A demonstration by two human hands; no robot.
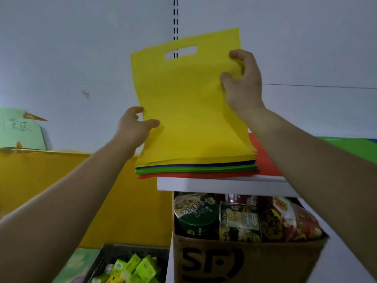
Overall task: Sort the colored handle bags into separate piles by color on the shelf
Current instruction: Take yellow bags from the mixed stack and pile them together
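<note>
Colored handle bags lie in a mixed stack at the left front corner of a white shelf, with yellow layers on top and blue, green and red edges showing below. At far left a green sign with handwriting stands above a yellow panel, and lower down a dark basket holds bright green packets. The left hand pinches the lower left edge of the top yellow bag, thumb on its front and fingers curled behind. That bag is raised nearly upright against the pale wall, with its handle cutout at the top and its lower edge down at the stack. The right hand grips the bag's upper right edge with curled fingers. Just right of the stack a red bag lies flat on the shelf, and farther right a green bag. Under the shelf a cardboard box holds noodle cups and snack packets.
</note>
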